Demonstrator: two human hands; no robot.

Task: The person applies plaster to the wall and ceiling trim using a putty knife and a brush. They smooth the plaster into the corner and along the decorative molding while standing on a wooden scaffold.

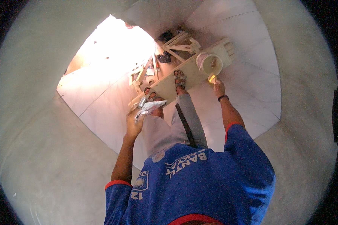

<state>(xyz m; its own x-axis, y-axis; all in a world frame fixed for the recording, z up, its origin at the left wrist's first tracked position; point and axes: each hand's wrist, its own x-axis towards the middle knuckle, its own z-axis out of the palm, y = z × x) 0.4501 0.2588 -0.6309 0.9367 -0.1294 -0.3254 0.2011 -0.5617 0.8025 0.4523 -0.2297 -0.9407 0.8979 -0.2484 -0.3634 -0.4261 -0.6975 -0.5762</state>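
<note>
- Left hand (133, 122): raised in front of the body, fingers clamped around a flat grey metal trowel smeared with pale paste (149, 107); the blade points away from the palm, toward the feet.
- Right hand (218, 88): stretched out further forward, closed on a small yellow-handled tool (212, 78) whose tip reaches the rim of the bucket. A dark band sits on the wrist behind it.
- Round pale plastic bucket (209, 63): just beyond the right hand, standing on the platform; its inside looks pale, contents not clear.
- Long light wooden plank platform (191, 71): runs under both hands from left to right; the person stands on it.
- Sandalled feet (179, 79): between the two hands, one by the bucket side, the other close below the trowel.
- Wooden trestle frame (180, 44): beyond the bucket, past the platform's far edge.
- Pale tiled floor (101, 105): well below the left hand, brightly lit at its far end.
- Grey plastered wall (45, 157): curving around on the left hand's side.
- The hands are well apart, each holding its own tool.
</note>
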